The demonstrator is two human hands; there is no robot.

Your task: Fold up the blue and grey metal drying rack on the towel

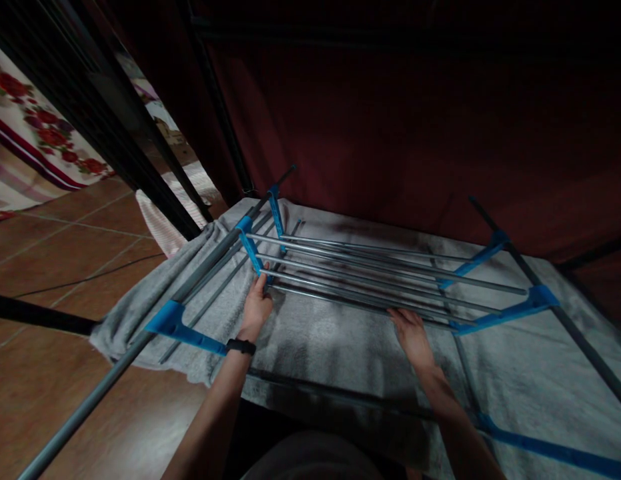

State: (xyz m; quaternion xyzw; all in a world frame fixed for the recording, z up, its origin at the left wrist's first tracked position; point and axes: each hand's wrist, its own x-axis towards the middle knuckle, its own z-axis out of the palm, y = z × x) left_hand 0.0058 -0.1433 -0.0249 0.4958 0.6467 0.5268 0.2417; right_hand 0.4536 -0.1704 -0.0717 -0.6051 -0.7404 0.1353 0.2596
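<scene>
A metal drying rack [350,267] with grey rods and blue plastic joints stands before me, with a grey towel [320,340] spread over it. My left hand [257,303] grips the near rod beside a blue joint [251,250]; a black band circles its wrist. My right hand [413,333] rests on the towel, its fingers curled at the same rod further right.
A dark red fabric wall [390,133] rises close behind the rack. Terracotta floor tiles [65,233] lie to the left, with a flowered cloth [35,140] and a pale striped cloth [163,223] near dark bars [115,133].
</scene>
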